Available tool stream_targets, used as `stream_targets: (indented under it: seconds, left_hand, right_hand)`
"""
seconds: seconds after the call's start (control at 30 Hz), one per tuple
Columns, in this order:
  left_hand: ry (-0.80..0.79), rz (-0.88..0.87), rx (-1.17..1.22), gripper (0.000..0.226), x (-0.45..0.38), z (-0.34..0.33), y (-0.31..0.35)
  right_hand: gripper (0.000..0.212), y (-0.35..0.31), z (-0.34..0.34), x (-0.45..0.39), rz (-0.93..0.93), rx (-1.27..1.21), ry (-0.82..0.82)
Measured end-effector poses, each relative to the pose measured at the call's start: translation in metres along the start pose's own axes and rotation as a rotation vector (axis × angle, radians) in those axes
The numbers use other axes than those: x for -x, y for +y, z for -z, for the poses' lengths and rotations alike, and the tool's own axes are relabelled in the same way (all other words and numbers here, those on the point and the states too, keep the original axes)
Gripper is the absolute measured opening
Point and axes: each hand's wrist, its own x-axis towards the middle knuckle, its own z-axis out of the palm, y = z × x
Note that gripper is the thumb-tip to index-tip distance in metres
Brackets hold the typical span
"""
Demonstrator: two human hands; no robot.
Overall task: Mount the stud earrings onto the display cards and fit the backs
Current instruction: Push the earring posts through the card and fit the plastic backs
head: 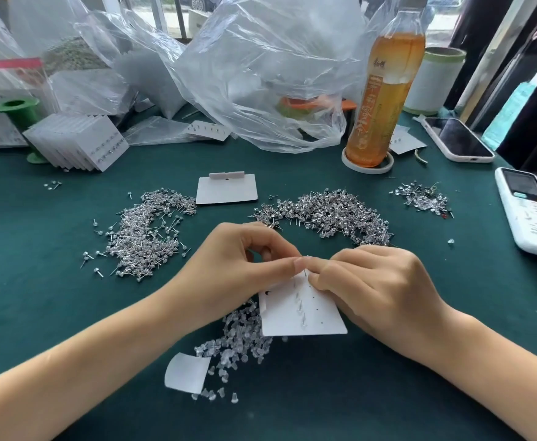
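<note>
Both hands (245, 259) (372, 281) pinch card (302, 313).

White display card (305, 316) tilted, one row backs fitted; stud piles (327, 214) behind (clear backs (241, 338) beside card).

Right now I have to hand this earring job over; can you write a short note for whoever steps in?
Left hand and right hand both pinch the top edge of the display card, held back side up over the clear backs pile.
Done: one column of posts on this card carries backs; finished cards are stacked far left.
Left: the second column of holes shows empty. A blank card lies ahead between the two big stud earring piles.
</note>
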Motion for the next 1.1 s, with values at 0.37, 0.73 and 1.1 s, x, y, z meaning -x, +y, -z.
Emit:
stream_targets:
  seconds: [0.37, 0.73, 1.1]
  left_hand:
    - [0.030, -0.043, -0.011, 0.004, 0.0018, -0.0043, -0.0026]
    - [0.019, -0.072, -0.039, 0.002, 0.0040, -0.0066, -0.0013]
    - [0.044, -0.112, -0.046, 0.006, 0.0037, -0.0078, 0.0013]
  right_hand:
    - [0.028, -0.0022, 0.0005, 0.0014, -0.084, -0.074, 0.033]
    - [0.026, -0.0020, 0.0004, 0.0031, -0.088, -0.073, 0.031]
    - [0.024, -0.0017, 0.0015, 0.0039, -0.098, -0.091, 0.023]
